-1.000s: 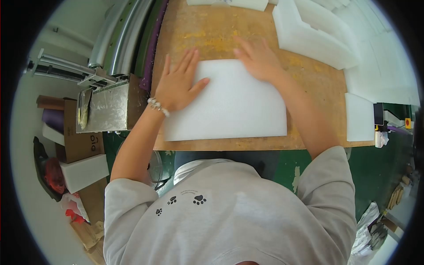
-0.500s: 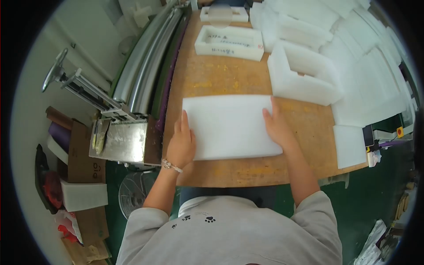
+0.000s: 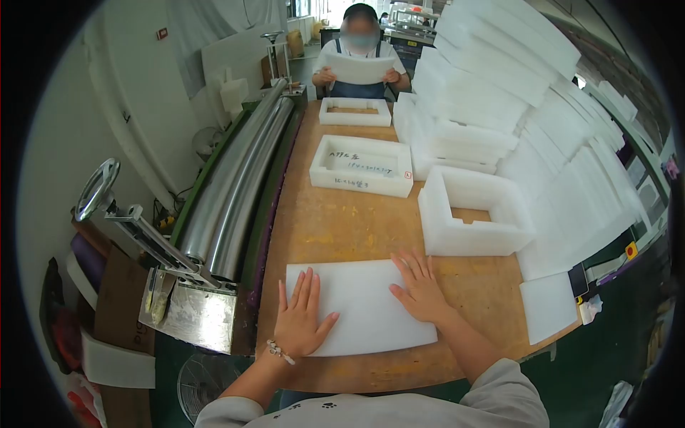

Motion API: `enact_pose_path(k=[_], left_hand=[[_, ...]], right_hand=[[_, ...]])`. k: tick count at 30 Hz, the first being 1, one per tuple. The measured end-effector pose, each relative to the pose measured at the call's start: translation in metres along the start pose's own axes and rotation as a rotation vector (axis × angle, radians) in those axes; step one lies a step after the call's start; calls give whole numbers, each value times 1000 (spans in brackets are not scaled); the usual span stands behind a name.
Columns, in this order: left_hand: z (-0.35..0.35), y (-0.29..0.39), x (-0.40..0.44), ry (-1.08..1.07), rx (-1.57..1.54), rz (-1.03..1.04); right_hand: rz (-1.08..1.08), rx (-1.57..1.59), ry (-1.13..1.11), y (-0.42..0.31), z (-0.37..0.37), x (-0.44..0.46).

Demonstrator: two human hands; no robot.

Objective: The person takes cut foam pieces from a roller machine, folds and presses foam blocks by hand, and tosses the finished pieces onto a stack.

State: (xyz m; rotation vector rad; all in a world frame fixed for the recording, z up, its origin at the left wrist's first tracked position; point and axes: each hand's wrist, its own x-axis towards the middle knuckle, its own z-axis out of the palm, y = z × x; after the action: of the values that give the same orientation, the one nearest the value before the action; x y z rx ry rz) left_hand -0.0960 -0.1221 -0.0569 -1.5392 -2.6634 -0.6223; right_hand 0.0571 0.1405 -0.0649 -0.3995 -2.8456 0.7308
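Observation:
A white foam sheet point(image 3: 364, 314) lies flat near the front of the wooden table. My left hand point(image 3: 301, 319) rests on its left side, fingers stretched and thumb out, with a bracelet at the wrist. On the sheet's right part lies my right hand point(image 3: 419, 289), its fingers spread and their tips over the far edge. Beyond the right hand stands a deep white foam frame point(image 3: 474, 235). A lower white foam box with handwriting point(image 3: 362, 165) sits farther back.
Rollers of a machine point(image 3: 232, 192) with a handwheel point(image 3: 98, 189) run along the table's left side. Tall stacks of white foam sheets point(image 3: 492, 53) crowd the right. Across the table point(image 3: 321, 228), a person point(image 3: 362, 50) holds a curved foam piece behind a small foam frame point(image 3: 354, 121).
My hands have gone from gripping the sheet's two sides to lying flat on top of it. The view has tilted up, bringing the person opposite into sight.

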Motion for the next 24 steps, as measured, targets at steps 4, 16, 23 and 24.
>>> enact_pose_path(k=[4,16,23,24], left_hand=[[-7,-12,-4,10,-44,-61],[-9,-2,-41,30,74,-167],[0,41,-26,99,289,14],[11,50,-18,124,289,55]], right_hand=[[93,27,69,17,0,-1],[106,-289,193,-7,-3,-52],[71,-432,190,-75,32,-51],[64,-415,191,-83,40,-46]])
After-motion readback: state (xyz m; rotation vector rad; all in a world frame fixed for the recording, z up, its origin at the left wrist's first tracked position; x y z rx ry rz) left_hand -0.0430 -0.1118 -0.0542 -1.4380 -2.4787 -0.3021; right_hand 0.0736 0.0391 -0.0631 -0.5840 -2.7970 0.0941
